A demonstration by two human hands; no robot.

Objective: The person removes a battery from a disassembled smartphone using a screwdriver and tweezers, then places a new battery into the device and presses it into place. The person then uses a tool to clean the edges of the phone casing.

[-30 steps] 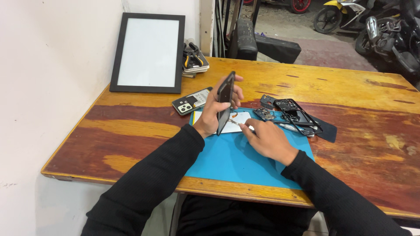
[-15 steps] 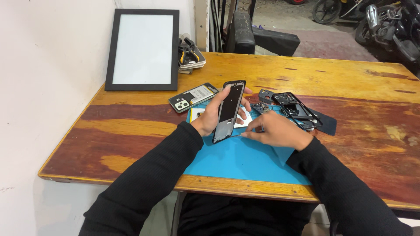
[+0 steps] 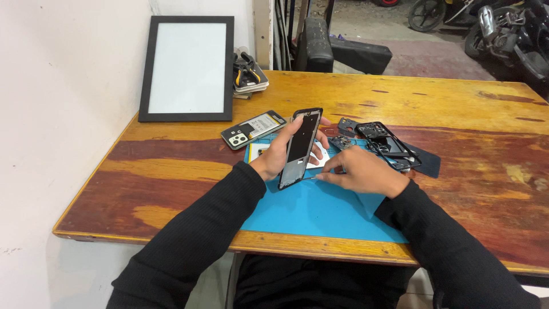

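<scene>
My left hand (image 3: 278, 153) grips a black phone frame (image 3: 301, 146), held upright and tilted over the blue work mat (image 3: 320, 209). My right hand (image 3: 361, 170) rests on the mat just right of the frame's lower end, fingers pinched on a thin metal tool (image 3: 309, 178) whose tip meets the frame's bottom edge. An opened phone (image 3: 253, 128) with its battery and camera showing lies flat to the left of the frame. A pile of black phone parts (image 3: 384, 142) lies behind my right hand.
The wooden table (image 3: 171, 171) carries a black-framed white panel (image 3: 187, 68) leaning on the wall at back left, with pliers on a small stack (image 3: 248, 74) beside it. A dark seat (image 3: 318, 43) and parked motorbikes (image 3: 503, 26) stand beyond the far edge.
The left hand has turned the phone frame from edge-on to facing me. The right hand has moved left across the mat and brought the tool up to the frame's lower end.
</scene>
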